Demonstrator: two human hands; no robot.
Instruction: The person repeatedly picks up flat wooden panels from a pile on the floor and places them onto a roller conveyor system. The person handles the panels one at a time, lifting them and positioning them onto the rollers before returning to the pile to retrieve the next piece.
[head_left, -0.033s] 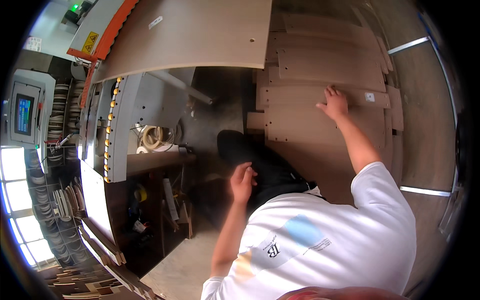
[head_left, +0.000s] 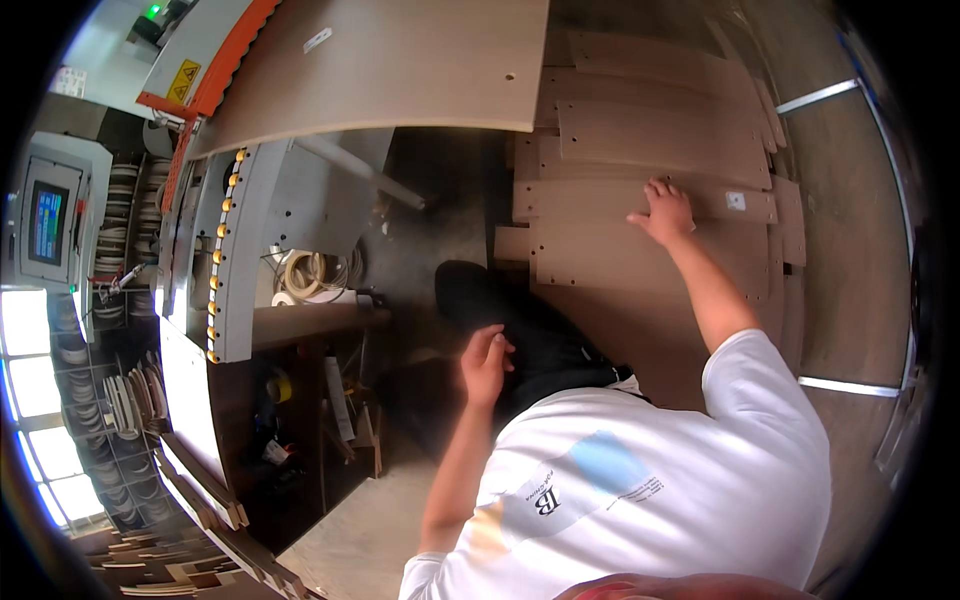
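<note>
The right hand (head_left: 664, 212) lies flat, fingers spread, on a brown board (head_left: 640, 200) atop the stack of boards (head_left: 650, 140). The left hand (head_left: 486, 362) hangs loosely curled, holding nothing, beside dark trousers (head_left: 520, 330).

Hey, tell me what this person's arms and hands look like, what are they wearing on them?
Both forearms are bare, with no gloves on the left hand or the right hand. No watch, rings or wristbands show. The short sleeves of a white T-shirt with a pale blue and orange print cover the upper arms.
</note>
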